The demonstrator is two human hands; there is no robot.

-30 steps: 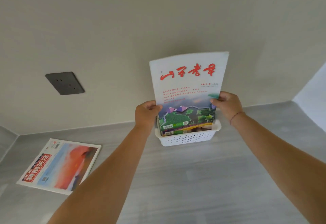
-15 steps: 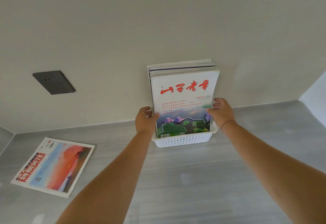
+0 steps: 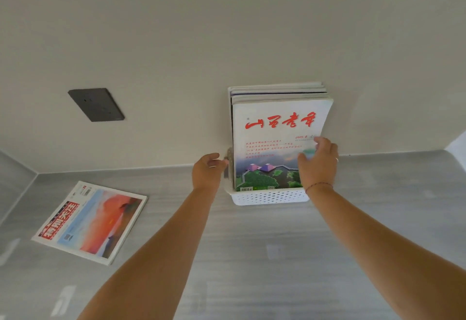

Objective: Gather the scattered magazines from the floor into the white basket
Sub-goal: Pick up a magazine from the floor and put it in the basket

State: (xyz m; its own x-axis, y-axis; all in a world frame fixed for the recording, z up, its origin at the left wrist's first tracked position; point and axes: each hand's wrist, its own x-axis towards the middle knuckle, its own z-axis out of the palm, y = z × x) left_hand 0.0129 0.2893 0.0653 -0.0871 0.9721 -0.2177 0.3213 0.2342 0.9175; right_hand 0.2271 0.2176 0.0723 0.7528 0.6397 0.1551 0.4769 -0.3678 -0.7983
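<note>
A white perforated basket [image 3: 267,197] stands on the grey floor against the wall. Several magazines stand upright in it; the front one is a white magazine with red characters [image 3: 274,143]. My right hand [image 3: 318,163] lies in front of that cover's right side with loosely bent fingers, not clearly gripping it. My left hand [image 3: 208,171] hovers just left of the basket, fingers relaxed, holding nothing. Another magazine with a red-orange cover [image 3: 92,221] lies flat on the floor to the left.
A dark wall socket plate [image 3: 96,104] sits on the beige wall at left. The wall runs right behind the basket. A side wall edge [image 3: 15,181] bounds the floor at far left.
The white magazine went down into the basket in front of the others. Both hands have let go of its edges; the left has drawn slightly away.
</note>
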